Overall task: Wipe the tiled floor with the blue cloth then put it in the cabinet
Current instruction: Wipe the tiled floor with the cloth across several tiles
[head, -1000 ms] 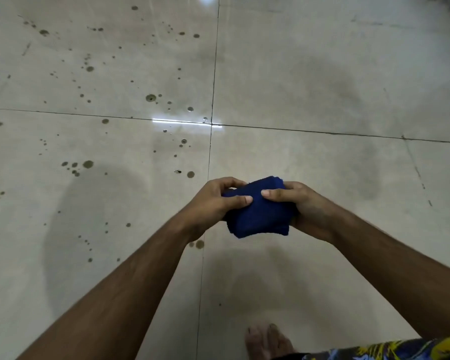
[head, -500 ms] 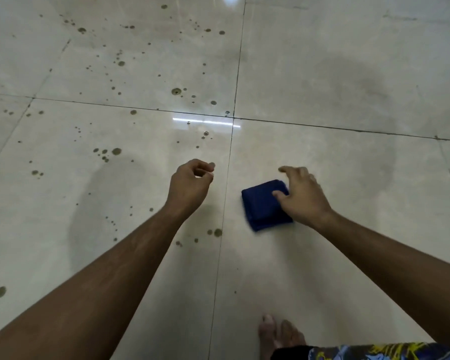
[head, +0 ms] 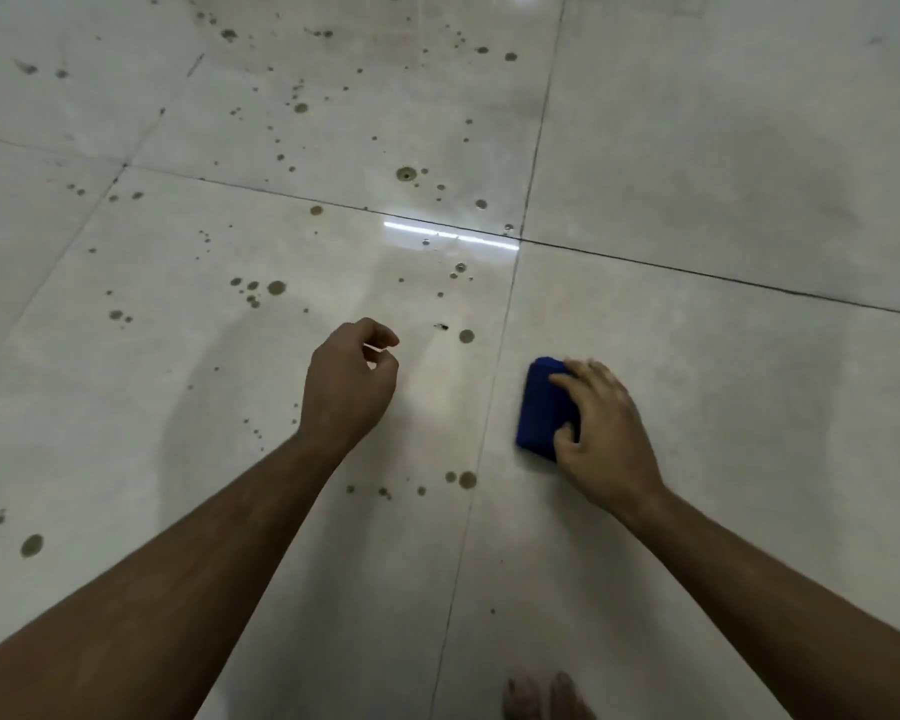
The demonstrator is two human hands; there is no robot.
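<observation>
Fingers [head: 589, 374] of right hand [head: 610, 452] grip blue cloth [head: 539, 407].

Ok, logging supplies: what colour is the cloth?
The cloth is plain dark blue; the head view shows it.
</observation>
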